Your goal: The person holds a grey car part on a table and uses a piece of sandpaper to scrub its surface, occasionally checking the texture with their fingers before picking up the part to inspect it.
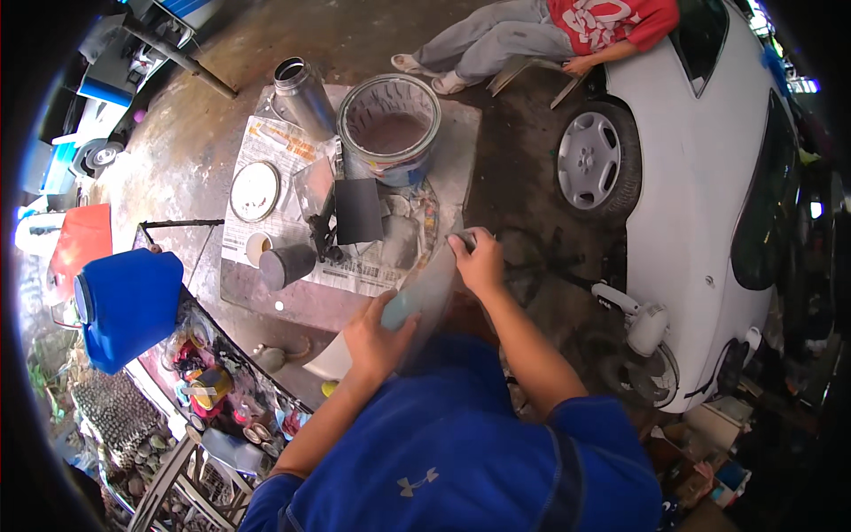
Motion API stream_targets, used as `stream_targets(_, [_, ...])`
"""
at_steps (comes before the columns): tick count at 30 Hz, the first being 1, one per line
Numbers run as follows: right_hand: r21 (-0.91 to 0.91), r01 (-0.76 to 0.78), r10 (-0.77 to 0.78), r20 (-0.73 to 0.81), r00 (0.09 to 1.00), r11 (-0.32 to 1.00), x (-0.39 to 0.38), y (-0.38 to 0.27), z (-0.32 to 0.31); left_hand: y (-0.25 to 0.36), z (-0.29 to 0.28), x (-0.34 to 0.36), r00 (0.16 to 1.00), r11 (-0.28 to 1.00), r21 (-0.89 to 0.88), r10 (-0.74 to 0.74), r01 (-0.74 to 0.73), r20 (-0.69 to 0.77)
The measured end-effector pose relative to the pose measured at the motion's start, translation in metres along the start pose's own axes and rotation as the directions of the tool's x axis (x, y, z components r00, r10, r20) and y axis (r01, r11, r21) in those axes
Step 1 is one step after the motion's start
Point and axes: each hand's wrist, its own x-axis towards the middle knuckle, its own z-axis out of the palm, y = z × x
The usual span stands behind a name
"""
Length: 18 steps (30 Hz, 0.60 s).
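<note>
Blue shirt [461,434] nearest, just below both grips. Left grip [377,335] grasps the pale panel [431,297] low on its near side, thumb and fingers apart around a teal patch [402,308]; can't tell if that is a separate pad or part of the panel. Right grip [480,261] pinches the panel's upper end between thumb and fingers. So the panel lies right between the two, long axis slanting from the right grip at top down toward the wearer's front; it passes right of the left grip, and its lower end is blurred. Left grip is nearer the lower part, right grip holds the far end. White piece [331,360] shows below-left of the left grip, join to the panel unclear. Counter [456,151] sits just beyond both grips, newspaper [341,277] on it. Ahead-left of the right grip: dark square sheet [358,211]. Ahead-left of the left grip: dark cylinder [288,266], small cup [258,248], then round white lid [255,191]. Well left of the left grip: blue jug [133,301]. Farther ahead of both: paint can [401,168], metal flask [304,97]. Right of the right grip, white car [678,204]; beyond, a seated person in a red top [612,22].
</note>
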Motion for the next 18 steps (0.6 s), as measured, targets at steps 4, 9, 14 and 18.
stream_targets(4, [0.073, 0.168, -0.176, 0.116, 0.978, 0.983, -0.044, -0.028, 0.003, -0.003, -0.002, -0.003, 1.0, 1.0, 0.015, -0.016, 0.016, 0.018])
stream_targets(9, [-0.062, 0.0, 0.0, -0.005, 1.0, 0.998, -0.015, -0.001, 0.009, -0.004, 0.001, -0.005, 0.999, 0.999, 0.032, -0.024, 0.023, 0.03])
stream_targets(14, [-0.082, 0.028, -0.025, 0.044, 0.999, 0.996, -0.02, 0.001, 0.012, -0.005, -0.002, -0.005, 0.999, 0.998, 0.052, 0.037, -0.039, 0.028])
stream_targets(18, [-0.059, 0.046, -0.048, -0.023, 0.999, 0.997, -0.026, -0.002, 0.02, -0.002, -0.002, 0.002, 1.0, 1.0, 0.027, 0.001, -0.002, 0.028])
